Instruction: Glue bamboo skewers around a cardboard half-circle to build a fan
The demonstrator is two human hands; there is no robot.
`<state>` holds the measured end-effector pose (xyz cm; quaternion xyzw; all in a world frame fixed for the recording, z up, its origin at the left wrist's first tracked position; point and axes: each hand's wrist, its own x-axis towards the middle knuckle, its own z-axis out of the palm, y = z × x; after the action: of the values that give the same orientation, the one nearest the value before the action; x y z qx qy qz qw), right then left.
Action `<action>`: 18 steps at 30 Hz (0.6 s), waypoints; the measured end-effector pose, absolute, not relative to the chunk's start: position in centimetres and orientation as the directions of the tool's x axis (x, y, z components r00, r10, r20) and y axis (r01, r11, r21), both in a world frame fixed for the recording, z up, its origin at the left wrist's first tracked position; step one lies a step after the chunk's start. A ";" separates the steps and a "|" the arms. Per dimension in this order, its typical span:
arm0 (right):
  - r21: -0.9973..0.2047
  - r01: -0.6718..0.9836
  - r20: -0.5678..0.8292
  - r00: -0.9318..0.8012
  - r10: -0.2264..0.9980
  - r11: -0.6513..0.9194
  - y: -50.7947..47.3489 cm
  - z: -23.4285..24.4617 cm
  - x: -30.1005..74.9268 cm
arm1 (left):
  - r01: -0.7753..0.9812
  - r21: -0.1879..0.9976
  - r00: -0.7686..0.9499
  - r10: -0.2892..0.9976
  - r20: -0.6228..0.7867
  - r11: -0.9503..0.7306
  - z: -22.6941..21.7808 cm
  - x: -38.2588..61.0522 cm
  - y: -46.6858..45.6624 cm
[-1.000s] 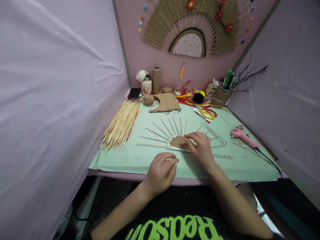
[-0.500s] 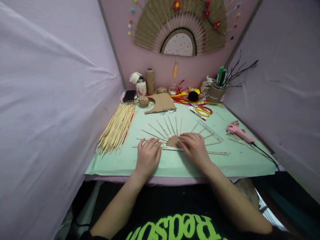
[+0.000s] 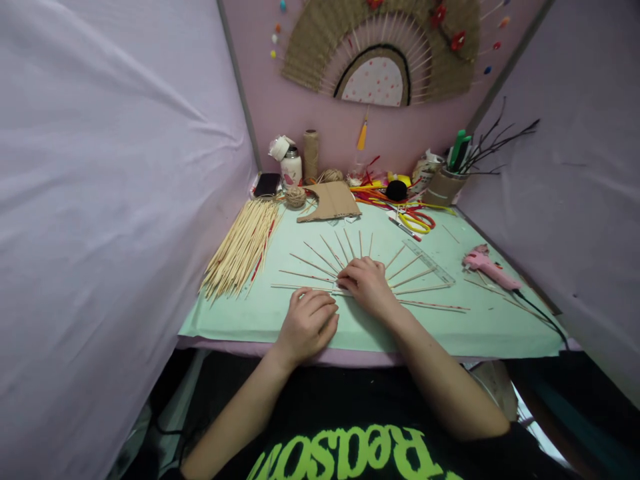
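Note:
Thin wooden sticks (image 3: 320,254) fan out on the green-covered table around a small cardboard half-circle, which my right hand now mostly hides. My right hand (image 3: 367,283) lies over that base, fingers bent and fingertips together at its left corner, beside a bit of white. What those fingertips pinch, if anything, is too small to make out. Just below the left-hand sticks rests my left hand (image 3: 307,323), fingers loosely curved and holding nothing visible. Its fingertips are close to the lowest left stick (image 3: 300,287).
A bundle of sticks (image 3: 243,250) lies at left. Behind are a cut cardboard piece (image 3: 333,201), a twine ball (image 3: 295,197) and yellow-handled scissors (image 3: 415,223). A clear ruler (image 3: 430,261) lies under the right sticks, with a pink glue gun (image 3: 493,270) further right.
My right hand has moved left across the cardboard base to its left corner. My left hand has drawn back off the left sticks toward me. The camera view has shifted slightly.

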<state>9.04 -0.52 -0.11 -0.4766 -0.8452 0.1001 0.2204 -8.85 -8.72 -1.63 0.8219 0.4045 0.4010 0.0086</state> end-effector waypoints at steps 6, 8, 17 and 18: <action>-0.350 0.776 0.259 -0.459 0.850 0.525 -0.8 -0.2 8.9 | 0.653 0.338 0.356 0.668 0.654 -0.678 -1.6 -8.9 -8.9; -0.342 0.784 0.249 -0.456 0.854 0.518 -0.8 -0.1 8.8 | 0.653 0.334 0.357 0.665 0.656 -0.680 -1.7 -8.9 -8.9; -0.324 0.809 0.229 -0.435 0.871 0.490 -1.2 0.1 8.4 | 0.678 0.314 0.355 0.670 0.653 -0.665 -2.1 -8.8 -8.8; -0.322 0.812 0.229 -0.432 0.872 0.487 -1.3 0.1 8.4 | 0.680 0.314 0.357 0.673 0.648 -0.663 -2.1 -8.8 -8.8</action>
<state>8.38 -1.28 0.14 -0.4999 -0.8423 0.0815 0.1842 -8.83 -8.83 -2.07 0.8238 0.4104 0.3911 -0.0045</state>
